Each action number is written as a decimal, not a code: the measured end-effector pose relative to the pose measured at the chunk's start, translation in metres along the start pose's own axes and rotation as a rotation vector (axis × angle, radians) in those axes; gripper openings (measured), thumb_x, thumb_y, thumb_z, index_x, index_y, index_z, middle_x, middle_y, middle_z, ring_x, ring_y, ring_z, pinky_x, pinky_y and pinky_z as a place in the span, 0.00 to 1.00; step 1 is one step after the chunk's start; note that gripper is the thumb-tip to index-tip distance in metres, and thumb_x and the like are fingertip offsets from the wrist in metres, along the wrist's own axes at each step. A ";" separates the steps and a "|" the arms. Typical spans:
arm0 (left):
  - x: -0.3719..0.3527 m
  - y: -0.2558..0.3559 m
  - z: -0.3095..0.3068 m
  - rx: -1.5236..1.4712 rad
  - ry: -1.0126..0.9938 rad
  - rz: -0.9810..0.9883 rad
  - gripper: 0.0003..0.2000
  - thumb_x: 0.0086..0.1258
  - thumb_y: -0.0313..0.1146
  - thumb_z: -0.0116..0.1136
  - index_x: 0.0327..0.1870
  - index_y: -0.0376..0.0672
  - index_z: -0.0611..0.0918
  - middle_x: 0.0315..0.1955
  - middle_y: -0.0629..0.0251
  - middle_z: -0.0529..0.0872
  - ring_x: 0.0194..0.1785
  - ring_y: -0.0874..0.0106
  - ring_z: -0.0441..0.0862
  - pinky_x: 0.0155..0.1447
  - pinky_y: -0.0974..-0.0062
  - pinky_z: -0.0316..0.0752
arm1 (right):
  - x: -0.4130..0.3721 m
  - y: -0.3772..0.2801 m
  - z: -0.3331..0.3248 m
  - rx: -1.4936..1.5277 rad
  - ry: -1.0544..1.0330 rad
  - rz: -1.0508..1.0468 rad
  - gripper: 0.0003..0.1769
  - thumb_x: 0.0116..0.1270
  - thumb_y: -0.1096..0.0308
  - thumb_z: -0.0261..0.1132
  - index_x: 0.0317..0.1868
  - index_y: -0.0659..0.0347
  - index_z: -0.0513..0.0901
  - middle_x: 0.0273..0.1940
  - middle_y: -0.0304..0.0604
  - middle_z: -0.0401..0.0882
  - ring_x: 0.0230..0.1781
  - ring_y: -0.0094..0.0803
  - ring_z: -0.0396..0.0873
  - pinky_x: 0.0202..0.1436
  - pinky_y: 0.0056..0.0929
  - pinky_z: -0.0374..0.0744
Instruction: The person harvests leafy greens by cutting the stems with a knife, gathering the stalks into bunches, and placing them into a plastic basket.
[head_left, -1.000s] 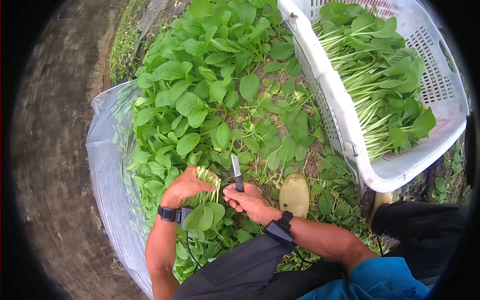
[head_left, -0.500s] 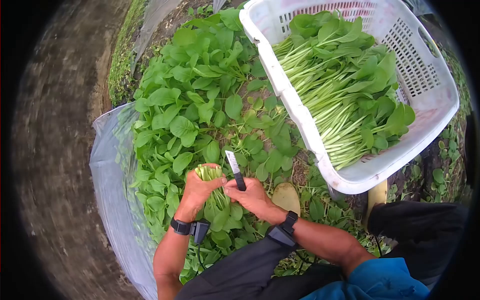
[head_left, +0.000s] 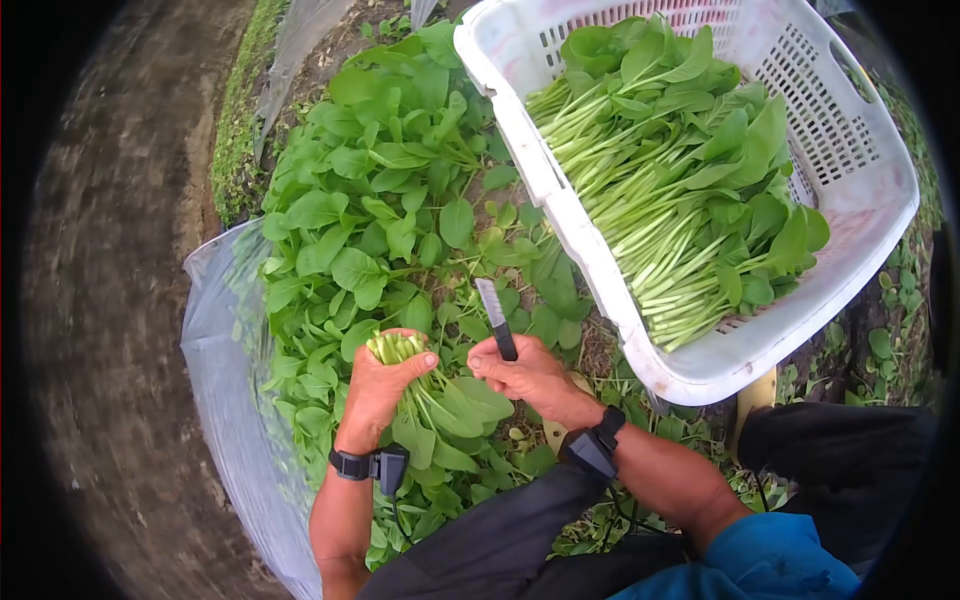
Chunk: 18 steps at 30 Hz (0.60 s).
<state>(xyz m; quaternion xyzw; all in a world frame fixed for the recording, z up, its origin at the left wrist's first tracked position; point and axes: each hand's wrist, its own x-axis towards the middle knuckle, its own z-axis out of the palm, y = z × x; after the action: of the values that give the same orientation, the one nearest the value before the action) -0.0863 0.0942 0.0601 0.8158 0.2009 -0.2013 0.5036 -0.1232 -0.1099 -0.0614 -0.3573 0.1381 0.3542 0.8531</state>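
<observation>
My left hand grips a bunch of cut leafy greens by the stems, cut ends up and leaves hanging toward my lap. My right hand holds a small knife by its dark handle, blade pointing up and away, a short gap to the right of the bunch. Both hands hover over a bed of growing greens. A white plastic basket at the upper right holds several cut greens laid with stems toward me.
A clear plastic sheet edges the bed on the left, beside a bare dirt path. My dark trousers fill the lower middle. A yellowish boot shows under the basket's near corner.
My right hand with the knife has shifted right and away from the bunch. My left hand has lifted the bunch slightly. The view has swung, bringing the basket closer in.
</observation>
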 end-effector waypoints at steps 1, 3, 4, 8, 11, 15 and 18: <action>0.001 0.005 0.006 0.107 0.028 0.022 0.21 0.63 0.27 0.83 0.54 0.36 0.85 0.40 0.71 0.89 0.41 0.81 0.84 0.47 0.79 0.81 | -0.005 -0.010 0.009 -0.106 -0.042 -0.023 0.11 0.70 0.65 0.79 0.45 0.62 0.90 0.33 0.33 0.85 0.28 0.17 0.78 0.31 0.21 0.77; 0.009 0.004 0.008 0.052 -0.026 -0.003 0.21 0.63 0.26 0.83 0.55 0.36 0.85 0.40 0.70 0.89 0.41 0.80 0.85 0.47 0.78 0.82 | 0.007 0.011 0.022 -0.171 -0.031 -0.175 0.11 0.69 0.65 0.79 0.44 0.63 0.90 0.33 0.33 0.86 0.30 0.18 0.79 0.33 0.22 0.78; 0.011 0.001 0.008 0.000 -0.075 -0.035 0.21 0.64 0.25 0.82 0.56 0.36 0.84 0.40 0.70 0.89 0.42 0.79 0.85 0.48 0.78 0.82 | 0.010 0.017 0.028 -0.232 -0.024 -0.322 0.11 0.68 0.66 0.79 0.44 0.64 0.89 0.34 0.33 0.86 0.31 0.19 0.80 0.34 0.23 0.79; 0.016 -0.009 0.004 -0.280 -0.183 -0.151 0.24 0.64 0.22 0.80 0.60 0.34 0.82 0.42 0.63 0.91 0.45 0.72 0.90 0.52 0.73 0.87 | 0.009 0.005 0.025 -0.358 0.012 -0.214 0.09 0.70 0.69 0.78 0.45 0.65 0.90 0.38 0.36 0.89 0.36 0.19 0.82 0.43 0.25 0.83; 0.012 -0.008 0.004 -0.309 -0.182 -0.171 0.23 0.65 0.21 0.79 0.60 0.34 0.82 0.43 0.61 0.91 0.45 0.70 0.90 0.52 0.72 0.87 | 0.010 0.014 0.025 -0.304 0.096 -0.309 0.09 0.71 0.70 0.78 0.45 0.65 0.89 0.37 0.36 0.88 0.37 0.19 0.82 0.42 0.24 0.82; 0.010 -0.010 0.003 -0.284 -0.166 -0.173 0.22 0.66 0.21 0.78 0.60 0.34 0.82 0.43 0.61 0.91 0.44 0.70 0.90 0.52 0.72 0.88 | 0.012 0.018 0.015 -0.207 0.017 -0.279 0.10 0.70 0.69 0.79 0.45 0.66 0.89 0.36 0.36 0.87 0.37 0.19 0.82 0.42 0.24 0.82; 0.003 0.004 0.000 -0.131 -0.146 -0.146 0.18 0.66 0.22 0.78 0.56 0.35 0.84 0.41 0.66 0.91 0.42 0.75 0.89 0.49 0.75 0.86 | 0.016 0.019 0.000 -0.278 0.039 -0.256 0.11 0.70 0.69 0.79 0.45 0.66 0.89 0.36 0.36 0.87 0.37 0.20 0.82 0.41 0.25 0.81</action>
<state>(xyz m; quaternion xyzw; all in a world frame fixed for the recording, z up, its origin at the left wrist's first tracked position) -0.0818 0.0931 0.0615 0.7473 0.2353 -0.2830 0.5532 -0.1253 -0.0923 -0.0787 -0.4932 0.0579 0.2516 0.8307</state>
